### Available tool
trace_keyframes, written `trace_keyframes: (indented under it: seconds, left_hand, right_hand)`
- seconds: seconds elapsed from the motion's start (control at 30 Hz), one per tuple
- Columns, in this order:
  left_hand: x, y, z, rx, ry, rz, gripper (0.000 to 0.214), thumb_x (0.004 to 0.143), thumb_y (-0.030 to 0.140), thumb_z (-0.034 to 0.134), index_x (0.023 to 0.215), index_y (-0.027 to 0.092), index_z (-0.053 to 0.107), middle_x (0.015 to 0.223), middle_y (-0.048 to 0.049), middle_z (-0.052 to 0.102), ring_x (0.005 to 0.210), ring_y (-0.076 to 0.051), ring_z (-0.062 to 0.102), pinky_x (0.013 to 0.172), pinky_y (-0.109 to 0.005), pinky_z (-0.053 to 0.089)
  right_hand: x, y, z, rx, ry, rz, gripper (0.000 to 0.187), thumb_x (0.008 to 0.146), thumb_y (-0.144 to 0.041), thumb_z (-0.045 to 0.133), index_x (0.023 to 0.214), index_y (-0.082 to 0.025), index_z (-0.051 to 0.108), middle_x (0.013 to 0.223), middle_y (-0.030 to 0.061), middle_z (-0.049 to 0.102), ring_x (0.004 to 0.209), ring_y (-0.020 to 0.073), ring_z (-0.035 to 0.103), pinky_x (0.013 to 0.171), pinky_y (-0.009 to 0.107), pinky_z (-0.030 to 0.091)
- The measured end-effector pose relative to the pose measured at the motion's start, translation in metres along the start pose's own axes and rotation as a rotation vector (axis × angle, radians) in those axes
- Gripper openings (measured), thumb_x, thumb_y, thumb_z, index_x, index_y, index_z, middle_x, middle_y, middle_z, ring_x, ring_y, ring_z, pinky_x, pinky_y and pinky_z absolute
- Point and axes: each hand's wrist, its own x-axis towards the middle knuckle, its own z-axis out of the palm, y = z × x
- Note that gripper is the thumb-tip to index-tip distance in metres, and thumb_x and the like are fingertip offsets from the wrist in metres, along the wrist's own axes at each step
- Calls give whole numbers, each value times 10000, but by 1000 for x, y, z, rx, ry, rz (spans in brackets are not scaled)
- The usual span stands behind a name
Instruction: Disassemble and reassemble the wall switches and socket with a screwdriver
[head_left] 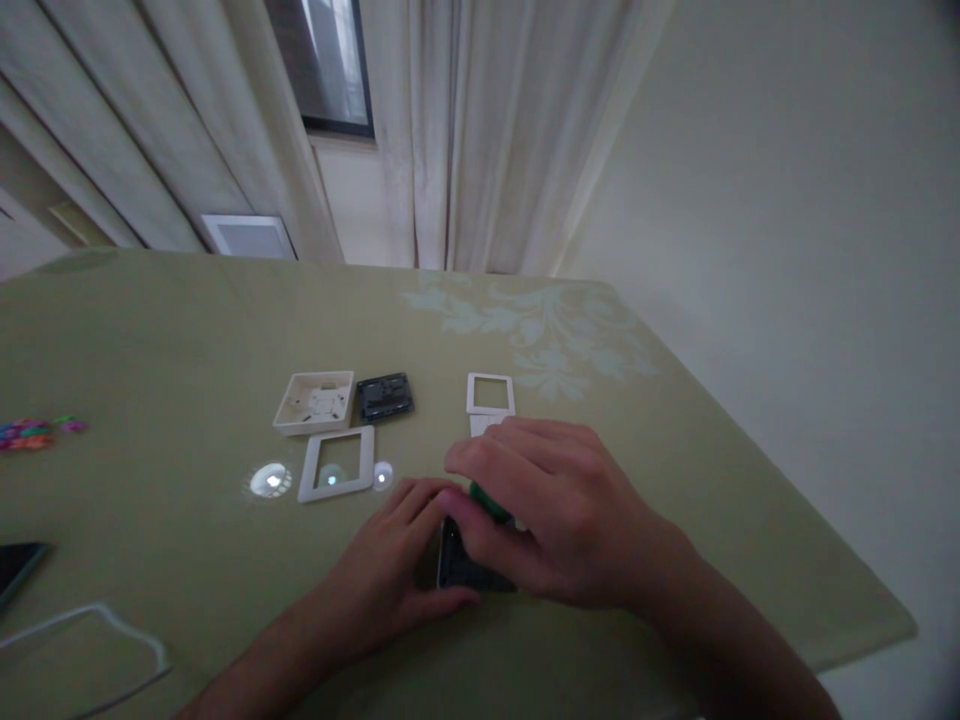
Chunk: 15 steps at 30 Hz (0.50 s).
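My right hand point(559, 505) is closed round the green handle of a screwdriver point(489, 503), whose shaft and tip are hidden. Under it lies a black switch module point(463, 568) on the table, partly covered by the right hand. My left hand point(409, 560) steadies this module at its left side, fingers at the far edge and thumb along the near edge. Just beyond the right hand are a small white frame point(491, 410) and a white piece point(484, 424) that the hand partly hides.
On the green tablecloth point(210, 330), left of centre, sit a white box point(315, 402), a second black module point(385, 397) and a larger white frame point(304, 485). Colourful small pieces point(34, 433), a dark flat device point(19, 565) and a white cable point(97, 608) lie at far left.
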Motion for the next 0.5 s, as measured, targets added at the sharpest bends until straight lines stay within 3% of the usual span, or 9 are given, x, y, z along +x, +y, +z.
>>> trace_keyframes:
  seconds: [0.1, 0.27, 0.4, 0.5]
  left_hand:
    - [1, 2, 0, -47, -47, -25, 698, 884, 335, 839, 1500, 337, 512, 1483, -55, 631, 1319, -348, 608, 1096, -519, 574]
    - [3, 5, -2, -52, -33, -14, 666, 890, 269, 787, 1496, 331, 517, 1493, -49, 614, 1330, -341, 594, 1122, -518, 551]
    - [4, 6, -6, -34, -54, 8, 615, 907, 289, 796, 1468, 310, 543, 1485, -57, 621, 1358, -324, 577, 1138, -503, 556]
    - [2, 5, -6, 20, -26, 22, 646, 885, 339, 828, 1474, 328, 562, 1433, -41, 667, 1315, -324, 616, 1107, -485, 583]
  right_hand:
    - [1, -3, -2, 104, -61, 1, 207, 999, -148, 528, 1048, -124, 728, 875, 31, 705, 780, 165, 616, 713, 308, 482]
    - [3, -4, -4, 180, -95, -8, 300, 916, -127, 506, 1132, -96, 711, 1049, 101, 706, 972, 221, 629, 873, 355, 534]
    - [2, -1, -2, 132, -62, 7, 186, 1034, -225, 566, 1087, -114, 706, 988, 68, 713, 919, 204, 632, 837, 347, 517]
    - [2, 0, 0, 97, -42, -13, 236, 1094, -315, 597, 1033, -125, 722, 898, 33, 706, 812, 166, 609, 742, 319, 482]
